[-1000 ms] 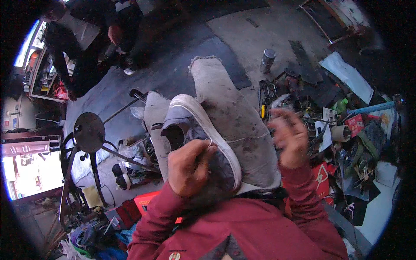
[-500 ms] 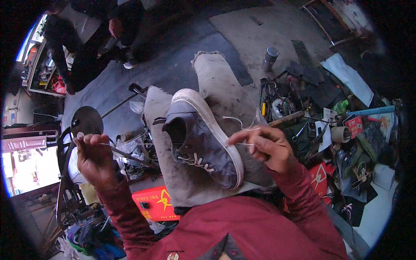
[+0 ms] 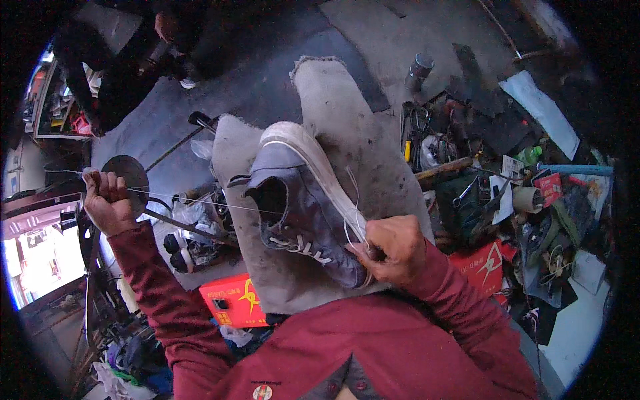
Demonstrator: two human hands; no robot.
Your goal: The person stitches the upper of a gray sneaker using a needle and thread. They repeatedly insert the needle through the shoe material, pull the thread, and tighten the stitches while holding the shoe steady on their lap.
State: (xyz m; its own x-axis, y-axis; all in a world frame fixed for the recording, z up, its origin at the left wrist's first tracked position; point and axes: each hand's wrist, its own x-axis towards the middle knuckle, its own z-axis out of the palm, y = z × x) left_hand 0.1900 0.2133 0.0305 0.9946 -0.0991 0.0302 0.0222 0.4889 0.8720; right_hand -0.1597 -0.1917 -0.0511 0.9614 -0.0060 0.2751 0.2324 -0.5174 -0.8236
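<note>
A grey-blue canvas shoe (image 3: 303, 190) with white laces and a dirty white sole lies across the grey cloth (image 3: 343, 120) on my lap, its sole edge facing right. My left hand (image 3: 111, 203), raised far out at the left, is closed in a pinch on a white thread (image 3: 200, 201). That thread stretches taut to the shoe's dark opening. At the sole's near right edge, my right hand (image 3: 397, 250) has its fingers curled, pinching the white thread, which loops loosely beside them. Its inner fingers are partly hidden.
Left of my lap stands a metal stand with a round dark disc (image 3: 125, 180). Red boxes (image 3: 233, 300) flank my lap. Tools, scraps and a green bottle (image 3: 530, 156) clutter the right. Another person's dark-clothed legs (image 3: 123, 87) are at the far left; a cylindrical can (image 3: 419, 70) stands ahead.
My left hand has moved outward to the left, drawing the thread out to a longer span. My right hand has come down and inward against the sole's near edge.
</note>
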